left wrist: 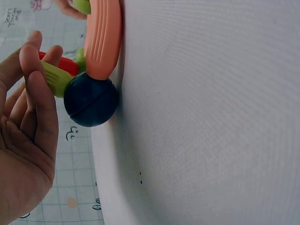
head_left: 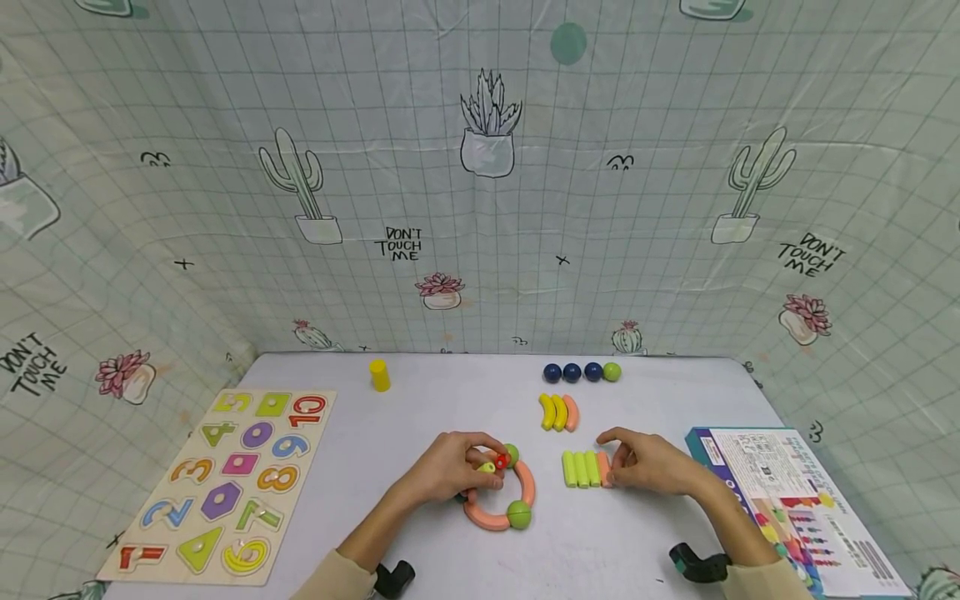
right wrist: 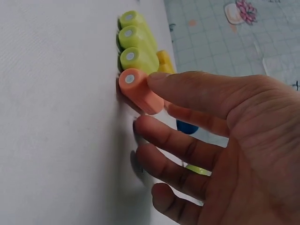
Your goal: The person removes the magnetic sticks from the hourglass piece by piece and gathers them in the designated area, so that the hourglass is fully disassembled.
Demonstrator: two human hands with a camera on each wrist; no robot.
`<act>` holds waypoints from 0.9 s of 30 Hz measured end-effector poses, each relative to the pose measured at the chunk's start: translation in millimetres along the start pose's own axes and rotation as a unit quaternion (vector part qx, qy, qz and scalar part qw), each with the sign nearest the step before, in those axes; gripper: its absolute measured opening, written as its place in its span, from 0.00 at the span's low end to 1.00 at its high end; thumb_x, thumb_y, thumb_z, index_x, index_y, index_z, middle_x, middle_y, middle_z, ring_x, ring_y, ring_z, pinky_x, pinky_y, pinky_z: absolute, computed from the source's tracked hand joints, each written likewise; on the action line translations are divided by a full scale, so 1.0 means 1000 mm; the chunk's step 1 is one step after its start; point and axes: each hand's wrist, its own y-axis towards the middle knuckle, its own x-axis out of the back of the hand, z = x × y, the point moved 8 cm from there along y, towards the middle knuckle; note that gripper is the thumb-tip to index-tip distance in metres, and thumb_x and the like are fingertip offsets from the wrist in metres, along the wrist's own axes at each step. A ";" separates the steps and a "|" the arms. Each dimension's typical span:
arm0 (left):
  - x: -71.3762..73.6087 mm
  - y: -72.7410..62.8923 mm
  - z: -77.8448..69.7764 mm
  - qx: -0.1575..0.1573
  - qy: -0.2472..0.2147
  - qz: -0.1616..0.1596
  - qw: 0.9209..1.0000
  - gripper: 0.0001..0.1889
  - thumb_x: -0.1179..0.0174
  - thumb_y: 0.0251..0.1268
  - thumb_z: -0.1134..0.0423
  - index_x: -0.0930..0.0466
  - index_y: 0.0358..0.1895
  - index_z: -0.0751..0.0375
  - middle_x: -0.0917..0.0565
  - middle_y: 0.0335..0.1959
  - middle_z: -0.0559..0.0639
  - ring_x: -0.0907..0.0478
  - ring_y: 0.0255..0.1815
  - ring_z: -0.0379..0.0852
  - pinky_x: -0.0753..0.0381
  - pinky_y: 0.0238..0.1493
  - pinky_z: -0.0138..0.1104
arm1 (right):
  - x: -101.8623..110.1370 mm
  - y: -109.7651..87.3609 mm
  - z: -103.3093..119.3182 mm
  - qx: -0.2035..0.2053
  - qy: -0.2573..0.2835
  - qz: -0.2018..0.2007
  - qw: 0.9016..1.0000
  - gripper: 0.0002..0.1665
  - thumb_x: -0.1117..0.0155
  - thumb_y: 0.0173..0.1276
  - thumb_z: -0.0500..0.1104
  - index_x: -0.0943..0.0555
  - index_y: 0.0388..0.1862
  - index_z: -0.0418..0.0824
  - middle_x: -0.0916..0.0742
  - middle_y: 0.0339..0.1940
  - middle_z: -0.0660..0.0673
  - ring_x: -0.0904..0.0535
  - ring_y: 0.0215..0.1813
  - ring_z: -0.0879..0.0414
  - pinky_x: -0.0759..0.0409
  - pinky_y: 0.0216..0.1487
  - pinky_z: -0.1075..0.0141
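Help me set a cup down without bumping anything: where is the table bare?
Bare table lies between the yellow cylinder and the yellow curved pieces, and between the number board and the left hand. It is crowded around the ring, where the left hand is, and by the green sticks, beside the right hand.
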 end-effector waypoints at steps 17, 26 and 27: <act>0.005 0.000 0.000 -0.009 0.008 -0.006 1.000 0.18 0.26 0.59 0.62 0.16 0.52 0.51 0.12 0.24 0.49 0.19 0.18 0.64 0.31 0.18 0.29 | -0.032 0.033 0.090 0.127 0.026 -0.087 0.988 0.20 0.30 0.68 0.40 0.20 0.58 0.42 0.15 0.44 0.49 0.20 0.41 0.61 0.19 0.40 0.66; 0.003 -0.003 0.002 -0.024 -0.001 -0.006 1.000 0.20 0.25 0.57 0.61 0.16 0.54 0.50 0.11 0.29 0.41 0.20 0.15 0.49 0.28 0.20 0.27 | -0.067 0.049 0.121 0.162 0.029 -0.059 0.985 0.20 0.30 0.68 0.39 0.20 0.57 0.49 0.19 0.49 0.56 0.20 0.42 0.62 0.20 0.42 0.69; 0.003 -0.003 0.003 -0.025 -0.003 -0.006 1.000 0.20 0.25 0.57 0.61 0.16 0.54 0.50 0.11 0.30 0.41 0.20 0.15 0.47 0.28 0.19 0.27 | -0.068 0.050 0.121 0.160 0.026 -0.062 0.985 0.19 0.30 0.68 0.39 0.20 0.56 0.49 0.20 0.49 0.56 0.20 0.42 0.62 0.20 0.42 0.69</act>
